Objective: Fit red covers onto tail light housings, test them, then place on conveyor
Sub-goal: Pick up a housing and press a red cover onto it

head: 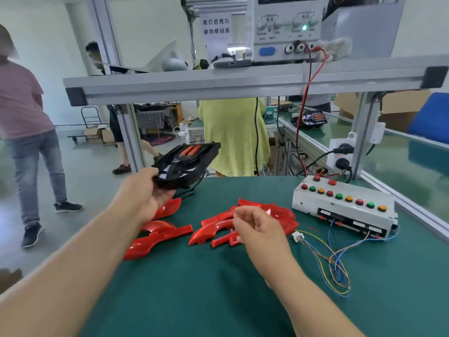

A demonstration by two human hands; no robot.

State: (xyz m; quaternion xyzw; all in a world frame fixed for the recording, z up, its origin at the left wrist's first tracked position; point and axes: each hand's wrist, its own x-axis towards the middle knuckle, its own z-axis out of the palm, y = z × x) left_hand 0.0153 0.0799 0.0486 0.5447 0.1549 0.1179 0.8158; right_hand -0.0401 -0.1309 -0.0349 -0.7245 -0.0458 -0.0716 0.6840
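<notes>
Fingers of the left hand grip a black tail light housing left of centre, above the green table's far edge, while the right hand, loosely curled and empty, hovers over red covers scattered mid-frame near the button box.

Power supply cut off by the upper edge, its dial labels blurred, tail light housing smeared by motion, its near end covered by the left hand, red covers partly hidden behind the right hand.
</notes>
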